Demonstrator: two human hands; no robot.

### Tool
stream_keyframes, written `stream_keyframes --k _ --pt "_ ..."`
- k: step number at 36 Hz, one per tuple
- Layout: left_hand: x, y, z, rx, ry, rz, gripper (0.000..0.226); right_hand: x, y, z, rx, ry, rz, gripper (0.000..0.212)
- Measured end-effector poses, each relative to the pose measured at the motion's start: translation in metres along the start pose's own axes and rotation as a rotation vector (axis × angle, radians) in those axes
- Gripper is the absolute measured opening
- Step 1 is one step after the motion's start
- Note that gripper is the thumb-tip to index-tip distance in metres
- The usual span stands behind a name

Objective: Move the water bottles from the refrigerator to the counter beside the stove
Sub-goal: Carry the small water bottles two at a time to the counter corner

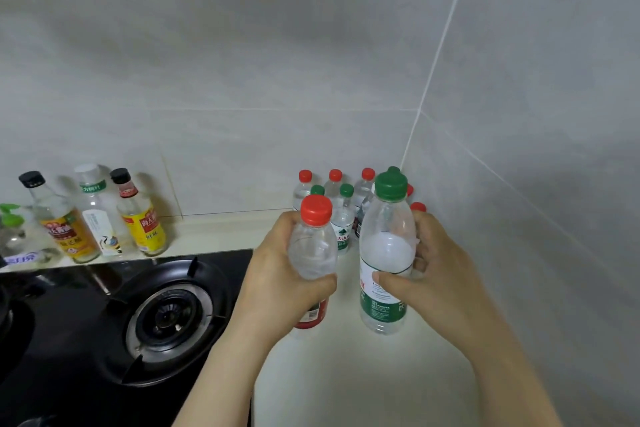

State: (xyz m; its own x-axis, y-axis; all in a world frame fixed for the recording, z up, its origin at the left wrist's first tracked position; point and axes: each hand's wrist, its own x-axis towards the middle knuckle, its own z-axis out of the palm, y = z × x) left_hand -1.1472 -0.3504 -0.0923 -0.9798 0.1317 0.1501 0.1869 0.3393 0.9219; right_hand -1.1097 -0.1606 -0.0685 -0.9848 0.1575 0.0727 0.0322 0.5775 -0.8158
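Note:
My left hand [284, 274] grips a clear water bottle with a red cap [316, 243] around its middle, held over the cream counter [346, 374] right of the stove. My right hand [433, 270] grips a taller clear bottle with a green cap [386, 253]; its base is at or just above the counter, I cannot tell which. Behind them, several more water bottles [341, 204] with red and green caps stand clustered in the corner against the tiled wall.
A black gas stove [166, 315] lies to the left with a burner ring. Behind it, condiment bottles [142, 215] stand in a row along the wall ledge. Grey tiled walls [519, 114] close the corner at the back and right.

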Motion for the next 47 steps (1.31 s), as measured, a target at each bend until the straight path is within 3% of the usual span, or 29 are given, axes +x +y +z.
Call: stream_keyframes --k 5,12,18,25,37,47 --pt "0.024 -0.009 0.015 0.035 -0.007 -0.022 0.054 0.023 0.016 -0.005 0.036 -0.009 0.007 0.067" --pt "0.057 -0.029 0.039 0.099 -0.059 -0.061 0.060 0.048 0.044 -0.015 0.058 0.004 0.016 0.081" --pt "0.081 -0.050 0.066 0.109 -0.084 -0.111 0.057 0.069 0.069 -0.017 0.050 -0.016 0.069 0.069" --pt "0.102 -0.078 0.086 0.156 -0.057 -0.159 0.055 0.094 0.094 -0.010 0.055 -0.043 0.112 0.071" --pt "0.133 -0.116 0.107 0.195 0.029 -0.272 0.031 0.123 0.120 0.015 0.063 -0.099 0.205 0.058" --pt "0.157 -0.138 0.119 0.247 0.058 -0.302 0.030 0.143 0.129 0.038 -0.022 -0.103 0.215 0.050"
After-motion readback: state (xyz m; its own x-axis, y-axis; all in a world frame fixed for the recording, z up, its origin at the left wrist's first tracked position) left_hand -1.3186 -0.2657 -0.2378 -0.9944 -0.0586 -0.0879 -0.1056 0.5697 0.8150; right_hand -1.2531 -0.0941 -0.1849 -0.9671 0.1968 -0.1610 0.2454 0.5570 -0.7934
